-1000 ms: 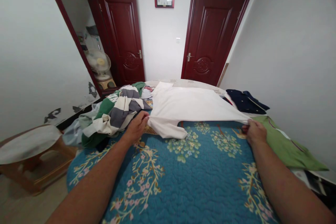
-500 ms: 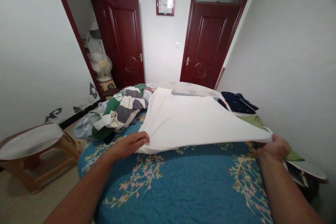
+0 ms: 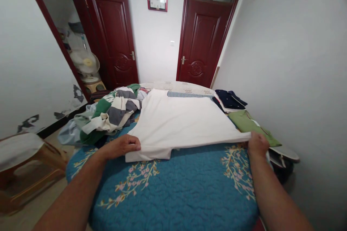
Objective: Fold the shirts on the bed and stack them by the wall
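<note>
A white shirt (image 3: 179, 119) is spread over the blue floral quilted cover (image 3: 184, 187), its near edge drawn out between my two hands. My left hand (image 3: 127, 146) is closed on the near left part, and a short flap of the cloth lies below those fingers. At the other end, my right hand (image 3: 257, 144) grips a stretched corner beside a folded green garment (image 3: 252, 124). The right fingertips are partly hidden from view.
A heap of rumpled clothes (image 3: 114, 110) lies to the left. Beyond the green garment sits a folded navy garment (image 3: 230, 99). A stool (image 3: 27, 162) stands at the left, and a white wall (image 3: 298, 61) runs along the right.
The view has turned, so the scene sits further left. My hands have come slightly closer together, and a flap of the shirt now shows below my left hand. Both hands keep their hold.
</note>
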Demonstrator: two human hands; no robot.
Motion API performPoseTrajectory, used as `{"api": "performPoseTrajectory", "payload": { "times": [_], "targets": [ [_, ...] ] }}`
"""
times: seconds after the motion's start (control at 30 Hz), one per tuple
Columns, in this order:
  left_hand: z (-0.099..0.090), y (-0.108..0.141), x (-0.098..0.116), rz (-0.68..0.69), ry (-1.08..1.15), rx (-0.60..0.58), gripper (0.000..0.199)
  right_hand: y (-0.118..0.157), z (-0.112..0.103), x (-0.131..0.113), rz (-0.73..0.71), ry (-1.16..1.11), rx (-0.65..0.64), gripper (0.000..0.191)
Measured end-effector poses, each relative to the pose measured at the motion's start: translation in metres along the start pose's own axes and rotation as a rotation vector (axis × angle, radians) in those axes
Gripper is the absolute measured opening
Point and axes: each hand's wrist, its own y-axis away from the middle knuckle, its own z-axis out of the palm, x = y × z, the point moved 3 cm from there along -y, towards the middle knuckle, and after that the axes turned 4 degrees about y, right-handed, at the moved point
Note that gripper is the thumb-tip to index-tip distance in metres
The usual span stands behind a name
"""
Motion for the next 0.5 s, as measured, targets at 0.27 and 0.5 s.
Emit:
{"api": "performPoseTrajectory", "payload": {
  "times": [0.27,0.5],
  "targets": [
    [0.002,0.023,0.007,0.018,0.070,0.036,0.040,-0.004,0.003,0.004,-0.034,-0.041,-0.011,0.023],
    [0.007,0.019,0.000,-0.007,0.033,0.185,0.045,-0.001,-0.001,0.006,0.022,-0.190,-0.004,0.036]
  ]
}}
